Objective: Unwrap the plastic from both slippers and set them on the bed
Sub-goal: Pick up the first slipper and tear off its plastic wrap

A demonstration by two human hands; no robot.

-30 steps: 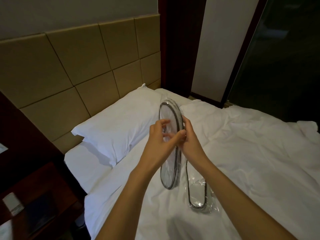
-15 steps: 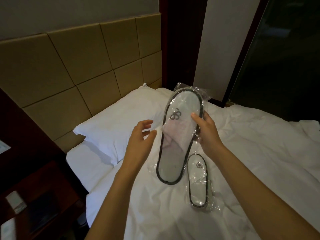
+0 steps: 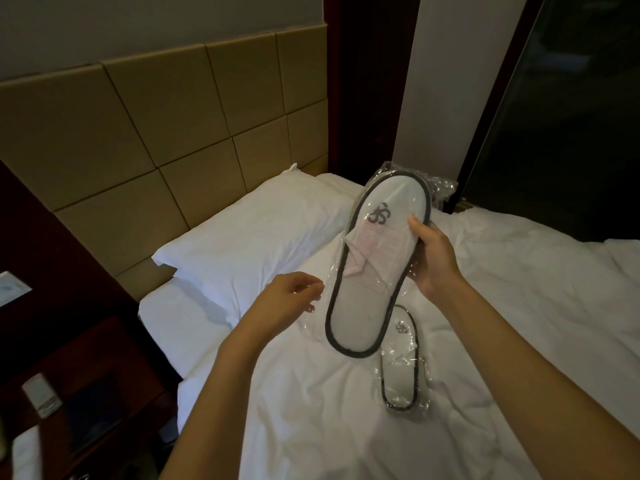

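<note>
Since half second ago: left hand (image 3: pixel 290 299) dropped lower, fingers curled in near wrapper edge; contact uncertain, nothing clearly held. Held slipper (image 3: pixel 375 268): white, dark trim, dark logo on toe, pink slip inside, sealed in clear plastic (image 3: pixel 441 188) bunched at top. Right hand (image 3: pixel 431 258) clasps right edge mid-length, thumb on front, fingers hidden behind. Raised above bed (image 3: pixel 519 306). Second slipper (image 3: pixel 400 372) flat on sheet, wrapped, toe partly covered by first. Pillow (image 3: pixel 249 240) to left.

Wrapped slipper (image 3: pixel 374 268) in right hand (image 3: pixel 433 261), left hand (image 3: pixel 287 299) perhaps on plastic.
</note>
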